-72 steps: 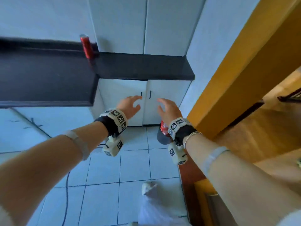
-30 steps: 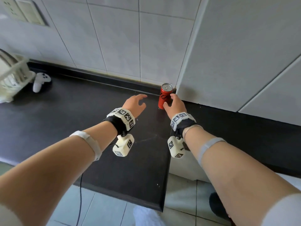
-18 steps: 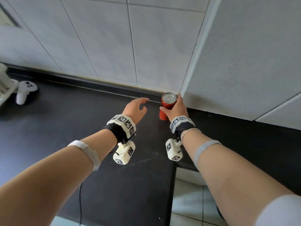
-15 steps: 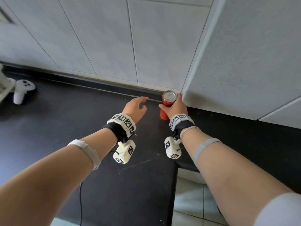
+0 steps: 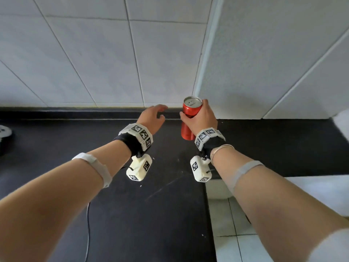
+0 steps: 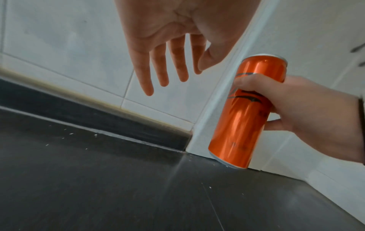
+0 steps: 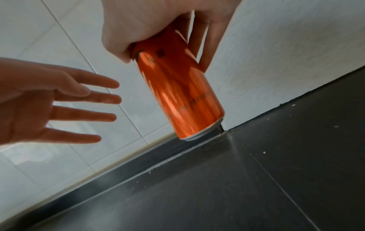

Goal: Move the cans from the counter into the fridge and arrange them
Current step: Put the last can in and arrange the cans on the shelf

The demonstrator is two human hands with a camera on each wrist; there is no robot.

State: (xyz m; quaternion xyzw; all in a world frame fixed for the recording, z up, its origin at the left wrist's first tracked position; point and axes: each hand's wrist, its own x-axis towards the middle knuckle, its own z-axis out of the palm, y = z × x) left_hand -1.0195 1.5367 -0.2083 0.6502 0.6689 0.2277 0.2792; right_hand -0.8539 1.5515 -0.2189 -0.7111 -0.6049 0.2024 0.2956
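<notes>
A tall red can [image 5: 189,118] with a silver top is gripped by my right hand [image 5: 200,118] and held upright just above the black counter [image 5: 151,205], near the wall corner. In the left wrist view the fingers wrap the upper half of the can [image 6: 245,112], whose base hangs clear of the counter. The right wrist view shows the can [image 7: 183,100] tilted under my palm. My left hand [image 5: 153,118] hovers beside it to the left, fingers spread and straight [image 6: 158,68], holding nothing. No fridge is in view.
White tiled wall [image 5: 94,63] rises behind the counter, with a protruding white corner [image 5: 205,53] right behind the can. A white object [image 5: 3,131] sits at the far left of the counter. The counter steps back at the right, with floor tiles [image 5: 226,224] below.
My right hand closed round the can and has lifted it off the counter. The view has moved in closer to the wall. The left hand stays open beside it.
</notes>
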